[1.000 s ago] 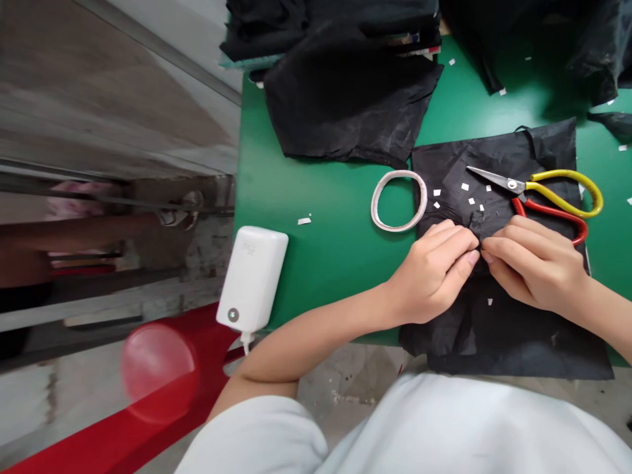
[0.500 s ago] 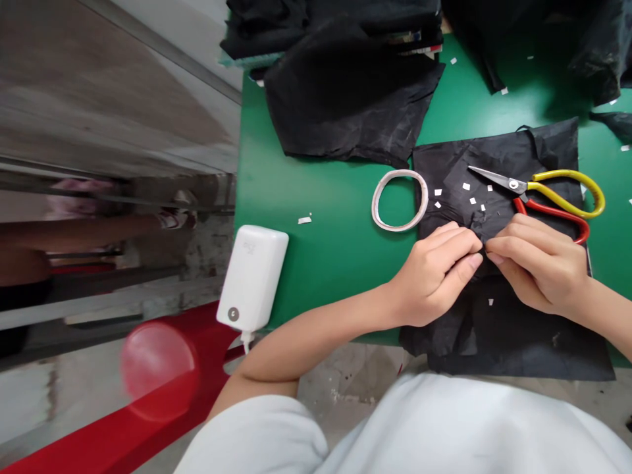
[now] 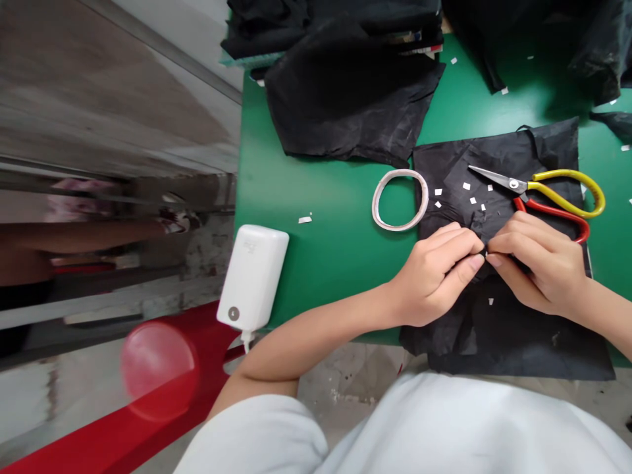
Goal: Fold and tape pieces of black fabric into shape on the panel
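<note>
The white charger (image 3: 253,276) overhangs the near edge of the green table (image 3: 326,224), unmoved since a second ago. Open green lies between it and the tape ring (image 3: 399,199). The left hand (image 3: 434,273) and right hand (image 3: 540,266) stay fingertip to fingertip, pinching a fold of the black fabric (image 3: 513,329), which overlaps the table's near edge. The scissors (image 3: 543,191) lie just beyond the right hand.

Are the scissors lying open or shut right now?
Shut: the scissors lie on the black fabric with their blades closed together into a single point, handles near the right hand.
</note>
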`<state>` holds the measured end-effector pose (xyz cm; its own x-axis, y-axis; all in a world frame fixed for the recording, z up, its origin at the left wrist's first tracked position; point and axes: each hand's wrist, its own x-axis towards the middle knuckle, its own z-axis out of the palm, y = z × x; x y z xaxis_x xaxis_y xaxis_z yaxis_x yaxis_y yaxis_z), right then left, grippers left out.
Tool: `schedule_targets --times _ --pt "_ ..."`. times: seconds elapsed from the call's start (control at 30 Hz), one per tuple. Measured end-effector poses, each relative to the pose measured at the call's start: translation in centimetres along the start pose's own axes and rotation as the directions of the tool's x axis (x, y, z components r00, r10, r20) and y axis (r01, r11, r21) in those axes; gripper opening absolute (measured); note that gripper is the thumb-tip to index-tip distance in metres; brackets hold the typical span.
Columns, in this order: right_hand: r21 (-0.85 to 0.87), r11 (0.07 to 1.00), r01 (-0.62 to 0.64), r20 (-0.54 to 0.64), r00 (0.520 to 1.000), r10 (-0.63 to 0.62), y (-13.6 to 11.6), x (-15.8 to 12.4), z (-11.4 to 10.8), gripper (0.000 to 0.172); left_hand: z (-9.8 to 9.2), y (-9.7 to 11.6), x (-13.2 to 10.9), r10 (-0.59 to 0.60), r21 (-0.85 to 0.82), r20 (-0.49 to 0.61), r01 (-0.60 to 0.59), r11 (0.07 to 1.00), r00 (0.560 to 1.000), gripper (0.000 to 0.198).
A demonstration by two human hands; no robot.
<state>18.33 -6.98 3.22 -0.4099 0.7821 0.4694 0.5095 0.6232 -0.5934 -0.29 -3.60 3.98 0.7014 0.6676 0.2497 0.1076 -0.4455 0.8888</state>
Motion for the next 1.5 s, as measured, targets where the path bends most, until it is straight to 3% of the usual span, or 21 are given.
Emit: schedule_targets --times 0.27,0.37,0.83,1.0,1.2,1.3,1.4,1.5 --pt "0.110 0.989 -0.100 0.082 0.992 0.091 0.2 -0.1 -0.2 0.004 0.2 -0.6 -0.1 0.176 0.159 -0.002 -0.174 0.972 0.984 0.012" --pt "0.086 0.993 -0.084 0.109 0.991 0.074 0.3 -0.1 -0.3 0.004 0.3 -0.7 -0.1 0.219 0.239 -0.006 -0.212 0.948 0.976 0.011" --pt "0.097 0.993 -0.060 -0.007 0.998 0.061 -0.7 0.0 0.0 0.019 0.7 -1.1 0.0 0.252 0.260 -0.014 -0.240 0.935 0.968 0.018" --pt "0.206 0.973 -0.104 0.038 0.994 0.098 -0.5 0.3 -0.1 0.012 0.5 -0.6 0.0 0.174 0.188 -0.070 -0.158 0.969 0.982 0.017" --pt "0.173 0.974 -0.143 0.040 0.990 0.138 -0.6 0.6 -0.1 0.014 0.2 -0.2 0.0 -0.003 0.106 -0.090 0.013 0.994 0.996 0.015" --pt "0.178 0.965 -0.192 0.057 0.981 0.185 -0.7 0.5 -0.2 0.014 0.3 -0.3 -0.2 -0.025 0.089 -0.154 0.039 0.995 0.988 0.006" --pt "0.181 0.955 -0.235 0.046 0.972 0.230 -0.8 0.5 -0.3 0.014 0.5 -0.7 -0.2 0.087 0.181 -0.193 -0.052 0.982 0.977 0.007" --pt "0.164 0.957 -0.239 0.021 0.971 0.239 -0.9 0.5 -0.4 0.014 0.5 -1.1 -0.1 0.215 0.312 -0.119 -0.169 0.935 0.969 0.005"
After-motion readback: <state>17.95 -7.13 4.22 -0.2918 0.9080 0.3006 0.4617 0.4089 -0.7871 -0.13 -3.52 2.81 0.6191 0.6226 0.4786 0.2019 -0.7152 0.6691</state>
